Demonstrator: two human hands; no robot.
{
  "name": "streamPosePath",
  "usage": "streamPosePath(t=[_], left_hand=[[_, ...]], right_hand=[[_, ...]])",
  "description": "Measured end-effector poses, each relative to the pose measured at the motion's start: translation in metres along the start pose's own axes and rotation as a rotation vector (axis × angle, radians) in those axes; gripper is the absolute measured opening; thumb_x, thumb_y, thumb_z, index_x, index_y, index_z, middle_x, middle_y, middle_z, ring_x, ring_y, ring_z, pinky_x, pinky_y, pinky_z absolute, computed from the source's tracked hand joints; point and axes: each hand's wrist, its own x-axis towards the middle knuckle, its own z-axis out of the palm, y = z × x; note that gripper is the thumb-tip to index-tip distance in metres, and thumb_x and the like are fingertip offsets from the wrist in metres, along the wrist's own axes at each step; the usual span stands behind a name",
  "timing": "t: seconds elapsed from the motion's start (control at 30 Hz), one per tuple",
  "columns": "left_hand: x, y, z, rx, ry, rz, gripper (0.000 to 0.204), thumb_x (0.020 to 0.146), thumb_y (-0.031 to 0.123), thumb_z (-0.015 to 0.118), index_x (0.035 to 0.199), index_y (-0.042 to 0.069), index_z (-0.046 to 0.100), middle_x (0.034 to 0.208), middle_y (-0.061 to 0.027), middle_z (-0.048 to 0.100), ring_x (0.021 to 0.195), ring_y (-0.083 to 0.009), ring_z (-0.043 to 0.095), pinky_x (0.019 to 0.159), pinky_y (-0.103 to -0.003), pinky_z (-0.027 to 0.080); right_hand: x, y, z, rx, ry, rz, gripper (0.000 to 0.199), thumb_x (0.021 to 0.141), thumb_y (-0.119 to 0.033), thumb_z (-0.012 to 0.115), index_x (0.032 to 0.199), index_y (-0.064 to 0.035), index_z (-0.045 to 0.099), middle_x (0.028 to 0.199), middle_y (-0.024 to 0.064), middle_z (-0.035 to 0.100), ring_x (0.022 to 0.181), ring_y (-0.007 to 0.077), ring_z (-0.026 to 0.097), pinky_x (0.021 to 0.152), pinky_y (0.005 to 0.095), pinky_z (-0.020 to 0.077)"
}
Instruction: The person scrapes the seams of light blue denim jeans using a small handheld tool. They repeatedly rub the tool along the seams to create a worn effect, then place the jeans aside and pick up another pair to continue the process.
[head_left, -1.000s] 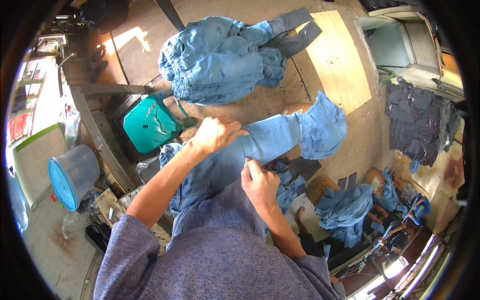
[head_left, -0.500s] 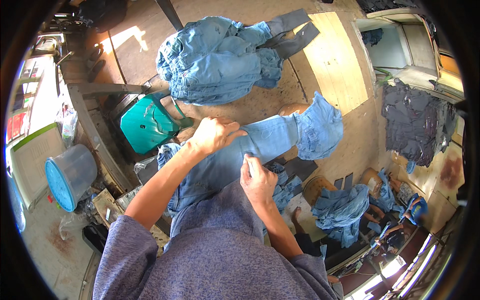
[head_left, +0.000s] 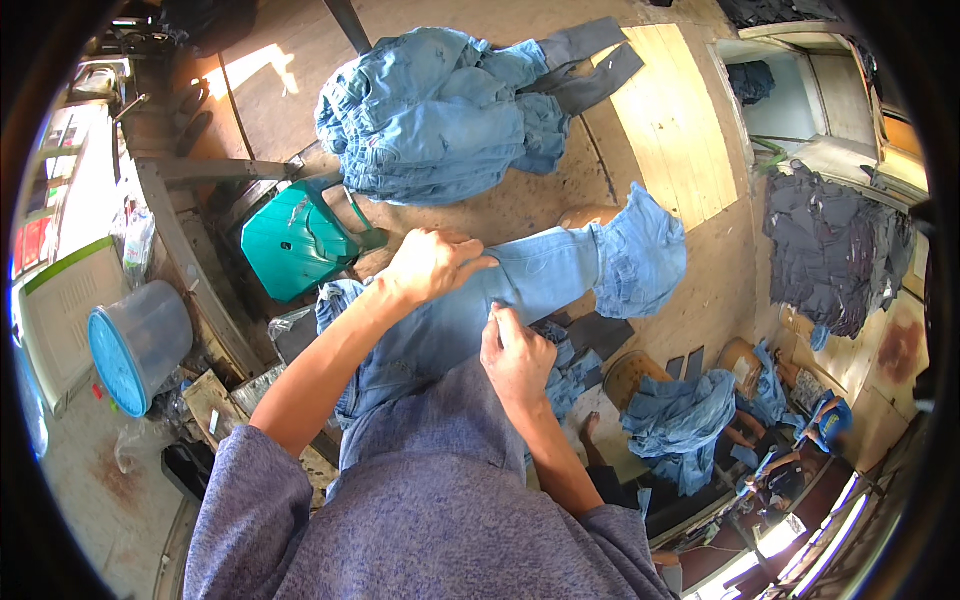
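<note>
Across the wearer's lap, running from lower left up toward the right: a pair of blue jeans (head_left: 540, 268), one leg stretched out, its far end bunched and paler. I watch from afar through the head camera. Left hand (head_left: 432, 268) lies over the upper side of the leg, fingers curled under, thumb and forefinger near each other; I cannot tell whether cloth is caught between them. Right hand (head_left: 518, 358) sits at the near side, fingers folded, thumb and forefinger closed to a pinch at the denim surface; I cannot make out what, if anything, is in it. The hands are apart, pale denim between. Beyond the left hand I note a green plastic stool (head_left: 295, 240) and, farther off, a heap of light blue denim (head_left: 430, 125) with dark grey pieces (head_left: 590, 65) poking out on its right. Far left, a clear tub with a blue lid (head_left: 140, 345), tipped. Far right, a pile of dark cloth (head_left: 835, 245). Lower right, more blue denim (head_left: 680, 415), co-workers (head_left: 825, 425) near it
</note>
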Motion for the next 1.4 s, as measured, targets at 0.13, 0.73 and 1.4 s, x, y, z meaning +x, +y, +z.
streamPosePath(t=[0.13, 0.73, 1.4], left_hand=[[0.001, 0.002, -0.002, 0.006, 0.007, 0.011, 0.035, 0.095, 0.038, 0.08, 0.082, 0.008, 0.071, 0.071, -0.0092, 0.067, 0.065, -0.0309, 0.069, 0.058, -0.043, 0.056], [0.0, 0.001, 0.001, 0.003, 0.053, 0.021, 0.041, 0.094, 0.039, 0.082, 0.076, 0.006, 0.068, 0.068, -0.0101, 0.065, 0.063, -0.0309, 0.068, 0.057, -0.043, 0.055], [0.0, 0.001, 0.001, -0.004, 0.052, 0.018, 0.04, 0.095, 0.038, 0.082, 0.075, 0.006, 0.066, 0.068, -0.01, 0.064, 0.063, -0.0313, 0.067, 0.057, -0.044, 0.054]], right_hand=[[0.005, -0.004, 0.0, 0.181, 0.108, -0.021, 0.007, 0.097, -0.009, 0.075, 0.103, -0.0059, 0.075, 0.075, 0.0139, 0.076, 0.059, 0.0282, 0.075, 0.054, 0.0367, 0.0573], [-0.003, -0.003, 0.002, 0.175, 0.055, -0.008, 0.007, 0.097, -0.01, 0.075, 0.102, -0.0063, 0.076, 0.076, 0.0134, 0.077, 0.06, 0.0284, 0.075, 0.055, 0.0379, 0.0581], [0.004, -0.003, 0.011, 0.155, 0.094, -0.093, 0.004, 0.097, -0.01, 0.076, 0.098, -0.0062, 0.075, 0.071, 0.0139, 0.074, 0.057, 0.0296, 0.073, 0.052, 0.0377, 0.056]])
